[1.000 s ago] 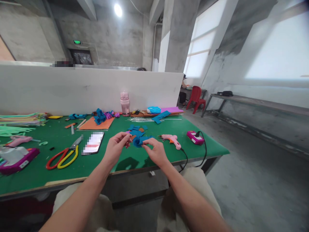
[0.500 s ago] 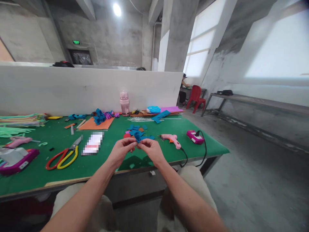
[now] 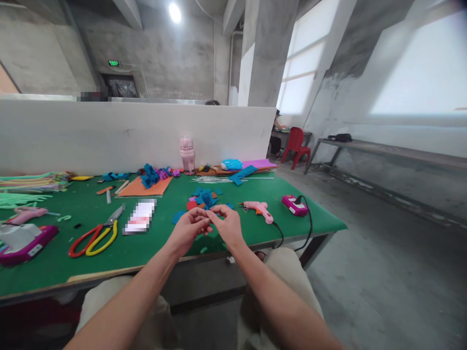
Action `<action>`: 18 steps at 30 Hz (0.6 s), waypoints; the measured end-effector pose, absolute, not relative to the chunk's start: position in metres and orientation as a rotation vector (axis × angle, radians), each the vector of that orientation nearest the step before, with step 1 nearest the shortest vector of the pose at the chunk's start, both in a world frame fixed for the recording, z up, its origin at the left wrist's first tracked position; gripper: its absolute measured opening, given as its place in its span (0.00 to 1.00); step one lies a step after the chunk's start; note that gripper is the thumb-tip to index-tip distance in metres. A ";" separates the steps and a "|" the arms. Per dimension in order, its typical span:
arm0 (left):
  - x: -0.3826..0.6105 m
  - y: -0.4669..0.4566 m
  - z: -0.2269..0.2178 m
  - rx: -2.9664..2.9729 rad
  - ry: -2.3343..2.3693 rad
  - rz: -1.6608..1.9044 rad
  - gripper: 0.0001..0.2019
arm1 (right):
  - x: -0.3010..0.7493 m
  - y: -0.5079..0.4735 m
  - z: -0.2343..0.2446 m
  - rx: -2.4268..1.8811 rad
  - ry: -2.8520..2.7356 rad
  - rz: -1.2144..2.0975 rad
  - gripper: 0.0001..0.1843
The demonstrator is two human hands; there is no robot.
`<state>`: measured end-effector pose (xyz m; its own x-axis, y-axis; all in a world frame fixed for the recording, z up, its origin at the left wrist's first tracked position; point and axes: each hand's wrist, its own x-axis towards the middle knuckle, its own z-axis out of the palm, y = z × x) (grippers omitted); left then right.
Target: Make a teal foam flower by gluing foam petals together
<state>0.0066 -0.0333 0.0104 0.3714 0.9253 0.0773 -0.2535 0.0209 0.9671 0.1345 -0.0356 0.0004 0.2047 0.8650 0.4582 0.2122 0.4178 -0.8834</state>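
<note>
My left hand [image 3: 190, 225] and my right hand [image 3: 226, 224] meet above the front of the table, fingertips pinched together. A gathered blue felt-like piece [image 3: 207, 198] rises just beyond the fingertips, and its lower end is hidden by them. Both hands appear closed on it. Behind it lie several flat blue cut pieces [image 3: 197, 191] and a red round piece [image 3: 191, 205]. Another blue piece [image 3: 178, 217] lies left of my left hand. To the right of my right hand rests a pink glue gun [image 3: 260, 210] with a black cord.
Scissors [image 3: 98, 240] with red and yellow handles lie on the green table [image 3: 153, 253] at left. A purple power strip [image 3: 295, 206] sits at right. Along the white partition [image 3: 146, 131] stand a pink bottle [image 3: 187, 158] and finished-looking blue ruffled pieces [image 3: 149, 176].
My fingers have shifted their pinch and turned inward around the base of the blue piece. The blue piece sits slightly higher in view, and the flat blue piece beside my left hand is now visible.
</note>
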 end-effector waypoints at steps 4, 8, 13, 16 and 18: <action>0.008 -0.032 0.007 1.144 0.695 1.108 0.11 | 0.131 -0.037 0.003 -1.035 -1.327 0.711 0.08; 0.007 -0.031 0.009 1.098 0.671 1.152 0.11 | 0.132 -0.036 0.003 -0.921 -1.238 0.859 0.09; 0.006 -0.031 0.011 1.086 0.628 1.176 0.10 | 0.141 -0.036 0.006 -0.959 -1.297 1.056 0.12; 0.005 -0.031 0.012 1.105 0.624 1.209 0.08 | 0.147 -0.038 0.007 -1.000 -1.415 1.191 0.16; 0.005 -0.030 0.012 1.106 0.626 1.231 0.08 | 0.150 -0.039 0.007 -1.000 -1.421 1.237 0.17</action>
<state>0.0052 -0.0303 0.0120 0.2706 0.9469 0.1735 -0.4172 -0.0471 0.9076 0.1500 -0.0395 0.0073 -0.1961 0.9695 0.1467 -0.0117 0.1473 -0.9890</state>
